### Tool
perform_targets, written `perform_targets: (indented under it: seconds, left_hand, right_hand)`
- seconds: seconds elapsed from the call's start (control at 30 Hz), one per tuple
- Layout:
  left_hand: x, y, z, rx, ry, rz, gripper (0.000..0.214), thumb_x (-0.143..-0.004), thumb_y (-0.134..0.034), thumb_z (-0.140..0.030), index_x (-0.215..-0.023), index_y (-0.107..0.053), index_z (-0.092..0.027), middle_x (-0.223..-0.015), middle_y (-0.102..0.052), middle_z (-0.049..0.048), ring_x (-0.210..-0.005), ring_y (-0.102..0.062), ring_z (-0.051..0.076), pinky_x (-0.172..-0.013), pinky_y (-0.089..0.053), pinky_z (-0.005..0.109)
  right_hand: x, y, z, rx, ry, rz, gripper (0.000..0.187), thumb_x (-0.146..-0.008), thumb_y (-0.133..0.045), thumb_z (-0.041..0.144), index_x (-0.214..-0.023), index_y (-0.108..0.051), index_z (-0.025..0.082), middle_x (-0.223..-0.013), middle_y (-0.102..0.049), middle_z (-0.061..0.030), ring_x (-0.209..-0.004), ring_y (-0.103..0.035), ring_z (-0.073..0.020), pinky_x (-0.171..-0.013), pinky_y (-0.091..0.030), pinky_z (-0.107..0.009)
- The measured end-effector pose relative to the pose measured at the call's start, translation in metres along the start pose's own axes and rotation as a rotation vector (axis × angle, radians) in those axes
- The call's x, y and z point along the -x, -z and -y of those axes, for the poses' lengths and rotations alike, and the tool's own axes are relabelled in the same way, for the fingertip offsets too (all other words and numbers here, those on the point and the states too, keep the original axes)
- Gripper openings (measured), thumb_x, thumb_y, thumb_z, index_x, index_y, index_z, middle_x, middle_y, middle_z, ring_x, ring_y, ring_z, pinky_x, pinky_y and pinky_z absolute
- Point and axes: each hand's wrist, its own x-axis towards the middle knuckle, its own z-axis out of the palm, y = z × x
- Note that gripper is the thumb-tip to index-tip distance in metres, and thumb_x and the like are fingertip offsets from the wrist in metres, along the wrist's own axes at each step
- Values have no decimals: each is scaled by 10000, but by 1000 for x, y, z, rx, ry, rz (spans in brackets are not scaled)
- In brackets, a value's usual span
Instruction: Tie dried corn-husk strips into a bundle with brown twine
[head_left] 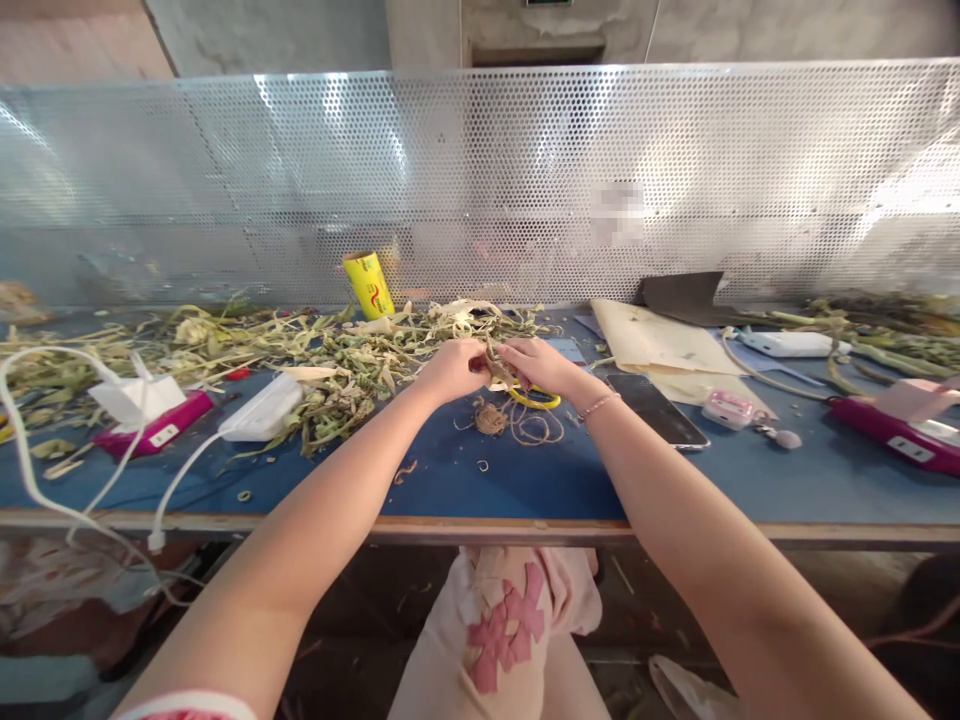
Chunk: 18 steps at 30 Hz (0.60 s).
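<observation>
Over the middle of the blue table, my left hand [453,370] and my right hand [543,364] meet, nearly touching. Between them is a small brownish bit of dried plant [499,374], pinched by the closed fingers of both; its exact shape is partly hidden. Just below the hands lies a small ball of brown twine [489,418], with a loose strand looping to the right. A yellow loop [541,400], which looks like a scissors handle, shows under my right hand. Behind and left of the hands spreads a heap of dried stems and leaves [352,375].
A yellow tube [368,285] stands tilted at the back, before a perforated metal screen [517,170]. At right lie a dark phone [660,408], a pink earphone case [727,408] and brown paper [652,335]. Power strips [161,428] and white cables [15,420] are at left.
</observation>
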Motion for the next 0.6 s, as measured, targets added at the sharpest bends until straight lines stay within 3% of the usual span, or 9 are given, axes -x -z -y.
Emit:
perform_targets:
  seconds: [0.17, 0.33, 0.5, 0.6]
  left_hand:
    - [0, -1, 1, -25, 9, -6, 120, -578, -482, -127, -504, -402, -179, -532, -447, -13, -522, -419, 99, -520, -329, 240]
    - [0, 2, -1, -36, 44, -37, 138, -587, -497, -122, -499, -406, -178, -542, -451, -11, -523, -411, 99, -516, -332, 244]
    - [1, -1, 0, 123, 111, -105, 54, -641, -502, -136, -598, -504, -170, -528, -464, -31, -515, -429, 90, -531, -362, 229]
    - [0, -4, 1, 322, 188, -132, 44, -686, -488, -167, -680, -532, -166, -554, -525, -28, -526, -493, 93, -554, -407, 228]
  right_hand:
    - [-1, -2, 1, -70, -22, 41, 352, -875, -352, 404, -592, -388, 197, -442, -425, 46, -376, -420, -83, -459, -337, -237]
    - [-2, -6, 3, -96, -18, 61, 253, -835, -392, 226, -584, -397, 191, -446, -441, 47, -360, -419, -71, -429, -330, -218]
    - [-3, -7, 10, -324, -133, -5, 139, -758, -403, 153, -631, -448, 186, -551, -541, 20, -443, -530, -102, -454, -409, -226]
    - [-5, -7, 8, -394, -98, -97, 96, -724, -437, 182, -631, -462, 182, -606, -551, 14, -524, -551, -103, -513, -437, -233]
